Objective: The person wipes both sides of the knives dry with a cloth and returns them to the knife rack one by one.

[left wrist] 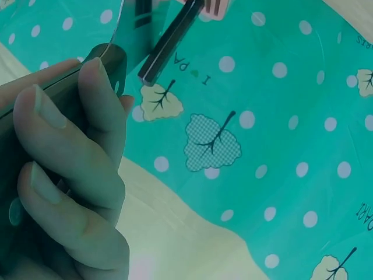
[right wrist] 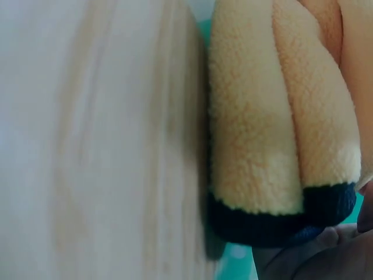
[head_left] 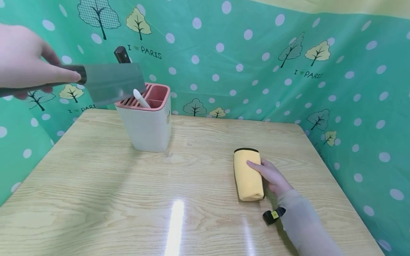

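Observation:
At the upper left, my left hand (head_left: pixel 30 58) grips the dark handle of a cleaver (head_left: pixel 110 80). Its broad blade points right, in front of and partly over a white knife holder (head_left: pixel 144 129) with a pink slotted top. In the left wrist view, curled fingers (left wrist: pixel 64 137) wrap the cleaver handle (left wrist: pixel 108 61). On the right part of the table, my right hand (head_left: pixel 270 176) holds a folded yellow towel (head_left: pixel 248 174) with dark edging, thumb on top and other fingers mostly hidden at its right side. The right wrist view shows the towel's fleecy folds (right wrist: pixel 253 116) close up.
A black-handled knife (head_left: pixel 122 55) and a white-handled tool (head_left: pixel 141 99) stand in the holder. Light wood-grain table (head_left: pixel 192 170) extends under everything. A green dotted cloth (head_left: pixel 221 78) hangs behind and at both sides.

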A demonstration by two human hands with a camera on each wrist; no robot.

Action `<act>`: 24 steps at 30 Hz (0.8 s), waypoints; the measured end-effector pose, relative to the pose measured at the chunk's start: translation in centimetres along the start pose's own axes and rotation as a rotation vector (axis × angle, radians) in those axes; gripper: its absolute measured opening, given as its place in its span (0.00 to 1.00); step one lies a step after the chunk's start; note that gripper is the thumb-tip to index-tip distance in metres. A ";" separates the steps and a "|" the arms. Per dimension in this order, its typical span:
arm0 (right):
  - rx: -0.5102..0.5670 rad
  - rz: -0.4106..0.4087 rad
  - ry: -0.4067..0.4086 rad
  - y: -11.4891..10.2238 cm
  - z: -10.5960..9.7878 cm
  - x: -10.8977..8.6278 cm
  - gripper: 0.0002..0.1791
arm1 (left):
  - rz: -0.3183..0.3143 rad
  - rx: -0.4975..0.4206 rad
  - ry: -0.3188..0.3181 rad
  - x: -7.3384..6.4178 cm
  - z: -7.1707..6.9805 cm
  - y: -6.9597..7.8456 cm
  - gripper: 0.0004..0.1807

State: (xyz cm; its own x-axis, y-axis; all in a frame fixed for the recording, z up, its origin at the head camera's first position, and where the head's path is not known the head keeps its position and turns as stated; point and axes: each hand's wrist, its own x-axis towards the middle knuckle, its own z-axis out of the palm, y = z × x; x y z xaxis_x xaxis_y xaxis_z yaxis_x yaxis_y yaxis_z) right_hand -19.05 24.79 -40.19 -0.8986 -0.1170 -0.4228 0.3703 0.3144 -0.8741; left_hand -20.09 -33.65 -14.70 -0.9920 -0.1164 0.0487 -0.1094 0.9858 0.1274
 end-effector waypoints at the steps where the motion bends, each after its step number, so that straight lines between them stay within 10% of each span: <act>1: -0.010 0.003 0.003 0.0 0.0 0.0 0.44 | 0.001 0.017 -0.002 -0.2 -0.1 0.4 0.48; 24: -0.073 0.017 0.008 0.4 -0.1 -0.4 0.46 | 0.099 0.141 -0.036 -0.6 -2.9 4.9 0.40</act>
State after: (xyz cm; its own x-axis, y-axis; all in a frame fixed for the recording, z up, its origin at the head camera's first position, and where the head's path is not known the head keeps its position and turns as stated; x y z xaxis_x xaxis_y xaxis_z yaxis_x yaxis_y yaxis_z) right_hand -18.59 25.06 -40.41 -0.8941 -0.1039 -0.4356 0.3680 0.3840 -0.8468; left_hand -19.87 -29.07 -11.27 -0.9997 -0.0162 0.0182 -0.0165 0.9997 -0.0168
